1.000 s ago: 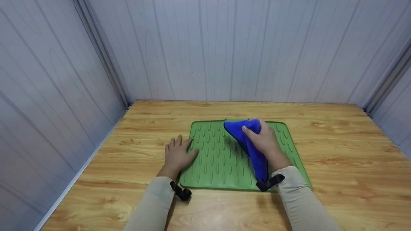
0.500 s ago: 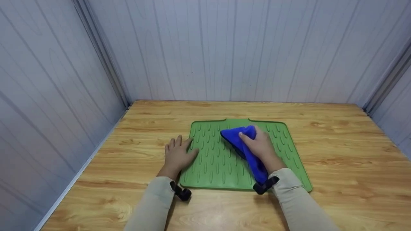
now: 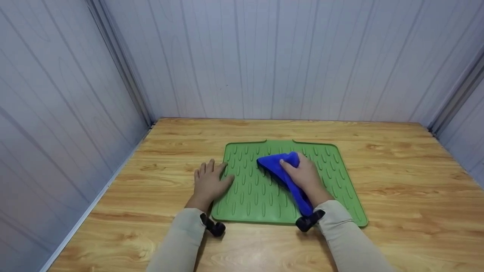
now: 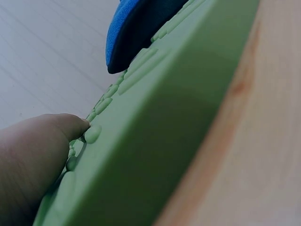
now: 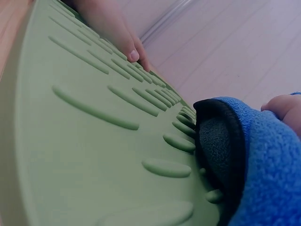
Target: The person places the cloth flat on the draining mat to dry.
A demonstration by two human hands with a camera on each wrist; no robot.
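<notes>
A green mat (image 3: 249,204) with raised oblong ridges lies flat on the wooden table. My right hand (image 3: 305,175) grips a bunched blue cloth (image 3: 278,163) with dark edging, over the middle of the mat. In the right wrist view the cloth (image 5: 268,165) shows a dark underside along its folded edge, right at the ridges. My left hand (image 3: 210,183) rests on the mat's left edge with fingers spread, thumb on the ridges and the other fingers reaching onto the wood. The left wrist view shows its thumb (image 4: 61,129) touching the mat and the cloth's corner (image 4: 122,42) beyond.
The wooden table (image 3: 408,181) extends on both sides of the mat. A pale panelled wall (image 3: 257,60) stands behind it, with side walls at left and right. Each wrist wears a black strap with a small camera.
My right hand has moved the blue cloth toward me and slightly left, down closer over the mat. The mat's back tab has come into view. My left hand has stayed in place.
</notes>
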